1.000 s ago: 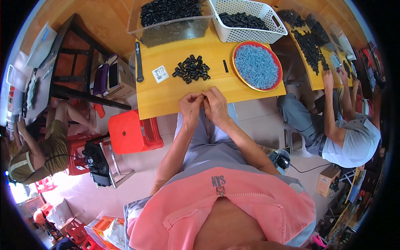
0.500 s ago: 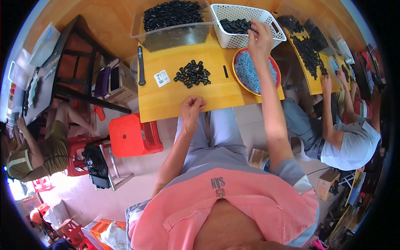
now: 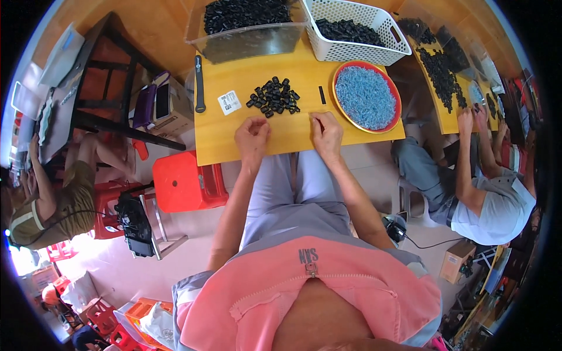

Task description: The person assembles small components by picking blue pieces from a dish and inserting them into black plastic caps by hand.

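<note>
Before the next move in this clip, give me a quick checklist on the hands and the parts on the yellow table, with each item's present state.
1. Left hand at the near table edge, curled: ok; whether it holds a part: cannot tell.
2. Right hand at the near edge, fingers pinched: ok; what they pinch: cannot tell.
3. Pile of small black parts lies on the yellow table just beyond both hands: ok.
4. Red tray of blue pieces sits right of the right hand, unobstructed: ok.
5. Small black strip lies alone between pile and tray: ok.
</note>
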Available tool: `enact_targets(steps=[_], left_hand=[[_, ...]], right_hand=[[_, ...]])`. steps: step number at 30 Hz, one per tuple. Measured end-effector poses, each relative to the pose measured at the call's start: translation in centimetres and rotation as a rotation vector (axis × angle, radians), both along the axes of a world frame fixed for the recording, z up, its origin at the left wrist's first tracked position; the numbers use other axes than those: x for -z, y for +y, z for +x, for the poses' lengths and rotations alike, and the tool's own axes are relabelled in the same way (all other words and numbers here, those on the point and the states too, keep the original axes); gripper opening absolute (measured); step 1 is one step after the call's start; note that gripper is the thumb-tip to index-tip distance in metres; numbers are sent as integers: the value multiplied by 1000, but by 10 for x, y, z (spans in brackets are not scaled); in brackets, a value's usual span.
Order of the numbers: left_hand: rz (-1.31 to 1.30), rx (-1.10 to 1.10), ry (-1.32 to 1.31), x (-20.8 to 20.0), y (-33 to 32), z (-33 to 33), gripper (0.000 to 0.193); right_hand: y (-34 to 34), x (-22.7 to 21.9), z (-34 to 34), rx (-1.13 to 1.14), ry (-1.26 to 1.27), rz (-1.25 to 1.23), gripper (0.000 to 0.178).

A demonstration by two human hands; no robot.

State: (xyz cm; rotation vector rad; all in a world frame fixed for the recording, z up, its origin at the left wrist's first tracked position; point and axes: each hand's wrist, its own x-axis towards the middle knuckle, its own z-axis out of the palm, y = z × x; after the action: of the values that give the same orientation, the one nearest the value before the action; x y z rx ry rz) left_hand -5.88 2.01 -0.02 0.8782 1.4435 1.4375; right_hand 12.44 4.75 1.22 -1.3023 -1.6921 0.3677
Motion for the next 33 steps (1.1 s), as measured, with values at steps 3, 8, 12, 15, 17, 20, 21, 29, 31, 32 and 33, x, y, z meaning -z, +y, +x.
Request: enact_targets(steps=[3,8,12,15,17,20,21,29,31,32,33], left_hand=[[111,-15,406,-8,11,-2,14],[162,52,788,-17,21,8,18],[219,-1,895,-13,19,10,14],[278,-17,791,3,19,4,12],[254,-11,731,-1,13,3,11],[158,6,480,1,4,-1,10],[88,19,288,2,1,-1,10],[12,24,-120,-5,-10,-1,10],[13,33,-126,-5,-9,-2,10],[2,45,-131,-4,-9,-2,9],[-9,57,-136,-4,-9,-2,9]], right_hand=[[2,2,-1,9,10,26,7],[-1,3,2,18,0,26,8],[0,6,3,3,28,50,8],[-5,-6,10,19,147,-94,7],[2,-21,27,62,128,-3,7],[24,-38,70,237,-22,149,8],[34,-34,90,297,-78,153,9],[76,-42,137,404,-283,-67,14],[81,-40,137,344,-424,-110,12],[84,-37,138,344,-423,-108,12],[87,-32,141,337,-416,-127,12]])
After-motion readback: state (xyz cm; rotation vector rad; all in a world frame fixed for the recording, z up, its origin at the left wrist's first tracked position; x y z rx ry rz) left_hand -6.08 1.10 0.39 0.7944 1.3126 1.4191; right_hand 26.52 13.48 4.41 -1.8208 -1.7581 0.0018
